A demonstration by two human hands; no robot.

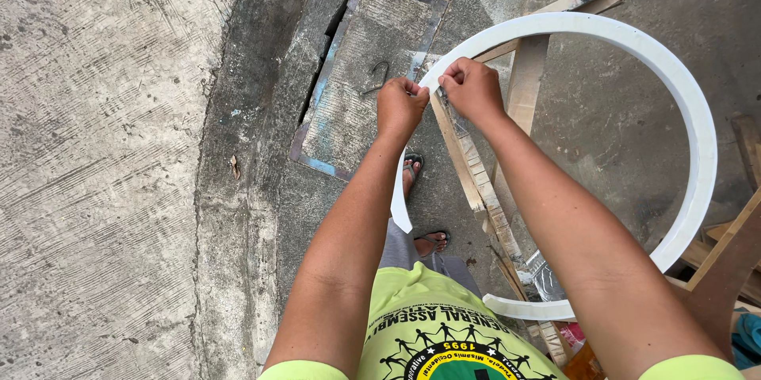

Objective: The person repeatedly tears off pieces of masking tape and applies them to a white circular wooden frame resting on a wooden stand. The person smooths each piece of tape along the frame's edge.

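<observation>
We cannot see what our left hand [400, 106] and right hand [473, 88] pinch; it is too small. Our arms hide part of the white ring [697, 126]. The wooden frame [483, 190] runs off the edge.

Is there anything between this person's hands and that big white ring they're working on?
Nothing visible. The left hand and the right hand are both closed on the rim of the white ring at its upper left, close together. The wooden frame lies under the ring, not between hands and rim.
</observation>
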